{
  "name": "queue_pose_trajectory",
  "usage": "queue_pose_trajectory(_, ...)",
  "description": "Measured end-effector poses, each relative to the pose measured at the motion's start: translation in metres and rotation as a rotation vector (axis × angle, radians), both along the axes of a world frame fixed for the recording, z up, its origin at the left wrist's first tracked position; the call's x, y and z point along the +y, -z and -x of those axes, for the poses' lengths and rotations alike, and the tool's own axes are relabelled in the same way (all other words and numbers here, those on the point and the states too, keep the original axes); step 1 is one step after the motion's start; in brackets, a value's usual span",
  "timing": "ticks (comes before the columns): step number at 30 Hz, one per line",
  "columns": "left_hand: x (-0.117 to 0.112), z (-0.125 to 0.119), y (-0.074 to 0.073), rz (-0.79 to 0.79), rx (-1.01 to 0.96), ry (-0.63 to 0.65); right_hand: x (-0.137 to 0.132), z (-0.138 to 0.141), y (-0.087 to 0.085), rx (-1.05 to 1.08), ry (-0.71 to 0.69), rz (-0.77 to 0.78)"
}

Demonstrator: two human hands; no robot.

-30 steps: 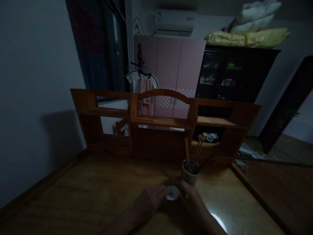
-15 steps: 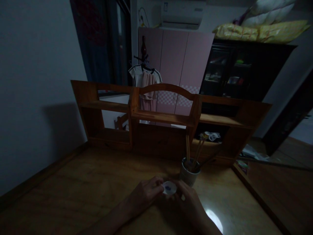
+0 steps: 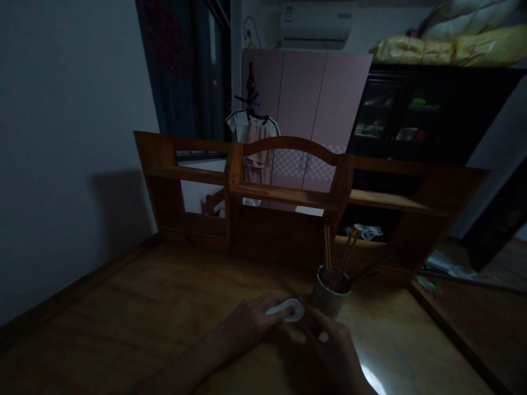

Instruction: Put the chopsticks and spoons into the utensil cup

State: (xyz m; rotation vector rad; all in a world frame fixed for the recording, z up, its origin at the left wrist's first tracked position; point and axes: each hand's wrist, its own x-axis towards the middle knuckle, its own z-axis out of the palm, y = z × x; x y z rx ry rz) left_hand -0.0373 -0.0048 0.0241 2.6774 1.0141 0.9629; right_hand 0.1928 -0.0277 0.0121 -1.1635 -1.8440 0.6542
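Observation:
Low over the wooden desk [image 3: 173, 307], a white soup spoon [image 3: 297, 310] sits between my two hands. My left hand [image 3: 257, 318] is closed on its handle side, with the thumb reaching across into the bowl. On the other side, my right hand [image 3: 329, 334] has curled fingers against the bowl's right rim; its fingertips are partly hidden in the dim light. Just behind the right hand stands a grey-white cup [image 3: 329, 296] with chopsticks [image 3: 328, 247] and other long thin utensils upright in it.
A wooden shelf unit [image 3: 284, 196] runs along the desk's back edge. A white wall [image 3: 74, 137] closes off the left side. A bright light spot [image 3: 373, 379] lies on the desk near my right forearm. Beyond are a pink wardrobe [image 3: 304, 93] and a dark cabinet [image 3: 411, 115].
The spoon has turned in my hands, and its handle part now shows at the left. My left thumb has moved over the bowl, covering the blue mark. The view has shifted slightly left.

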Motion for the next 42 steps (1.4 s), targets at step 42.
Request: queue_pose_trajectory(42,-0.004,-0.001,0.014,-0.166,-0.117,-0.04,0.007,0.003,0.005,0.194,-0.04,0.21)
